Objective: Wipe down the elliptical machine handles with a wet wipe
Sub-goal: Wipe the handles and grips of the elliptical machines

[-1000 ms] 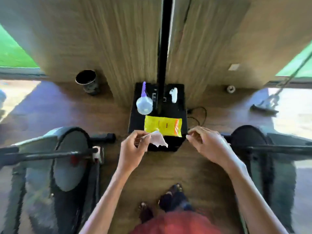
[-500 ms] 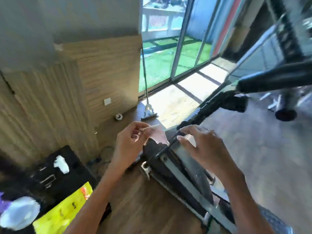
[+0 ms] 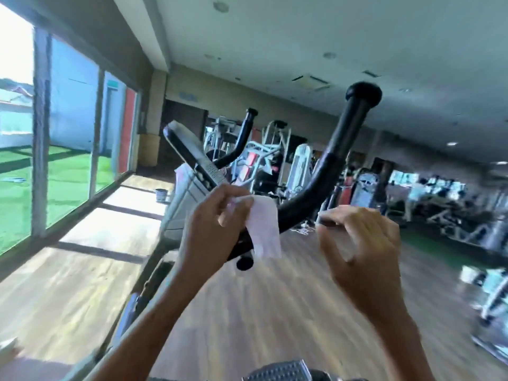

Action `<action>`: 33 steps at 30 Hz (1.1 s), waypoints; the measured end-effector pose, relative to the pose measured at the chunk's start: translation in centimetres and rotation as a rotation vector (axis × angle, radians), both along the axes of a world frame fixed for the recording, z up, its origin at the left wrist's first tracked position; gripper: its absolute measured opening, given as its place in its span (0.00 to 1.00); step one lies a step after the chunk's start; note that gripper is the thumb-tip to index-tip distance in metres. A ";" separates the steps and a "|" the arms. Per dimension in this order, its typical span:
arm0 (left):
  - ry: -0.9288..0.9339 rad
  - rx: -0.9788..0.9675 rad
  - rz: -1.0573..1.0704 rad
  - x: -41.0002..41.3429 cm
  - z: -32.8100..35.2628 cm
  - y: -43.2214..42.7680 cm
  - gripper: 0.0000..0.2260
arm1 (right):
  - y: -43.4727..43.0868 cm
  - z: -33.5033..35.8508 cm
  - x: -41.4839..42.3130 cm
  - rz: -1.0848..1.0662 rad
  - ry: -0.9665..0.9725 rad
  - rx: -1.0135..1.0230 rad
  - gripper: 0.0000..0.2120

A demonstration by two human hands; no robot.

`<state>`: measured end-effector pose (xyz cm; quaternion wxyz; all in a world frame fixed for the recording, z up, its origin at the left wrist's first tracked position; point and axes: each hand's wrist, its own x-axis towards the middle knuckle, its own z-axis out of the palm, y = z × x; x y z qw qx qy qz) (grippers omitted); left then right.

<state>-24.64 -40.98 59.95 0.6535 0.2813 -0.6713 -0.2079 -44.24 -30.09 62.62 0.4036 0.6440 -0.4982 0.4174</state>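
Observation:
My left hand (image 3: 211, 226) pinches a white wet wipe (image 3: 263, 229) that hangs down from its fingertips, in front of the lower bend of the near black elliptical handle (image 3: 338, 149). That handle curves up and right to a round knob. My right hand (image 3: 362, 248) hovers just right of the wipe, fingers curled and apart, holding nothing. A second black handle (image 3: 242, 136) rises farther back, behind the tilted console (image 3: 192, 152). The view is motion-blurred.
Large windows (image 3: 66, 127) with green turf outside run along the left. Wooden floor (image 3: 261, 312) spreads below. Several gym machines (image 3: 275, 158) fill the back and right. A metal foot pedal (image 3: 277, 371) shows at the bottom edge.
The view has swung up from the floor and the yellow wipe pack to the elliptical's handles. My left hand still holds the wipe, which now hangs unfolded; my right hand has drawn apart from it.

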 end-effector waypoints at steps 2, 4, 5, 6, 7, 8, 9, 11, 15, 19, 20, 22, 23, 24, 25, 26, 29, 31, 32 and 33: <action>-0.040 -0.111 -0.064 -2.6 3.3 -0.3 0.03 | -0.5 2.2 -1.7 -0.062 -0.055 -0.016 0.14; -0.059 -0.204 -0.087 -4.9 5.5 -1.4 0.04 | -1.4 4.0 -3.2 -0.106 -0.075 -0.014 0.16; -0.067 -0.251 -0.063 -5.7 6.1 -2.2 0.04 | -1.8 4.7 -3.8 -0.124 -0.058 -0.005 0.16; -0.082 -0.288 -0.027 -6.3 6.5 -2.9 0.04 | -2.3 5.3 -4.2 -0.136 -0.029 -0.003 0.16; -0.122 -0.320 0.025 -6.7 6.6 -3.5 0.03 | -2.8 5.8 -4.6 -0.140 0.005 -0.007 0.15; -0.165 -0.337 0.066 -7.0 6.4 -4.0 0.03 | -3.2 6.1 -4.9 -0.137 0.034 -0.016 0.14; -0.201 -0.354 0.082 -7.0 5.8 -4.5 0.04 | -3.6 6.3 -5.2 -0.128 0.057 -0.028 0.14; -0.238 -0.361 0.058 -6.4 4.4 -5.0 0.07 | -4.5 6.5 -5.7 -0.111 0.112 -0.061 0.15; -0.310 -0.326 0.005 -5.3 2.7 -4.5 0.06 | -6.7 6.9 -6.3 -0.189 0.391 -0.043 0.19; -0.350 -0.230 0.054 -5.7 2.9 -3.4 0.13 | -8.3 7.9 -7.2 -0.256 0.599 -0.017 0.18; -0.368 -0.224 0.075 -6.1 3.0 -3.0 0.15 | -8.4 8.0 -7.5 -0.255 0.616 -0.030 0.17; -0.507 -0.306 0.153 -7.6 3.4 -2.2 0.12 | -8.6 8.4 -7.8 -0.263 0.636 -0.051 0.18; -0.582 -0.364 0.190 -8.6 3.8 -1.9 0.09 | -8.7 8.8 -7.9 -0.275 0.631 -0.052 0.19; -0.627 -0.382 0.208 -9.3 4.1 -1.5 0.09 | -8.7 9.4 -8.1 -0.286 0.612 -0.050 0.20; -0.619 -0.340 0.202 -10.1 4.4 -1.5 0.11 | -8.7 10.1 -8.2 -0.293 0.584 -0.047 0.20; -0.607 -0.295 0.210 -10.6 4.5 -1.6 0.15 | -8.7 10.8 -8.4 -0.294 0.562 -0.049 0.20; -0.646 -0.238 0.293 -10.6 3.3 -1.3 0.24 | -8.7 12.3 -9.0 -0.274 0.587 -0.051 0.19; -0.710 -0.223 0.398 -10.0 2.2 -0.7 0.25 | -8.6 12.5 -9.3 -0.246 0.610 -0.031 0.19; -0.760 -0.182 0.400 -10.0 2.5 -0.6 0.26 | -8.6 12.7 -9.3 -0.240 0.619 -0.025 0.19; -0.779 -0.179 0.393 -10.6 3.2 -0.5 0.27 | -8.6 13.0 -9.3 -0.242 0.628 -0.022 0.19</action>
